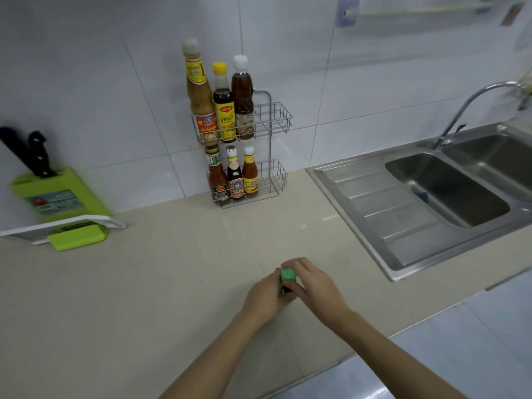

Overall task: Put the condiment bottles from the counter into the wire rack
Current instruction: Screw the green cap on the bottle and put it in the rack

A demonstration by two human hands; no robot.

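1. While both hands close round it, the green-capped bottle stands upright on the counter, well in front of the wire rack.
2. Left hand wraps its body; right hand pinches near the cap.
3. From the rack, the bottle lies toward the viewer, slightly right.
4. Free slots sit at the rack's right end, so the right hand looks better placed.

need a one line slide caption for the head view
Both hands grip a green-capped bottle on the counter; wire rack holds six bottles.
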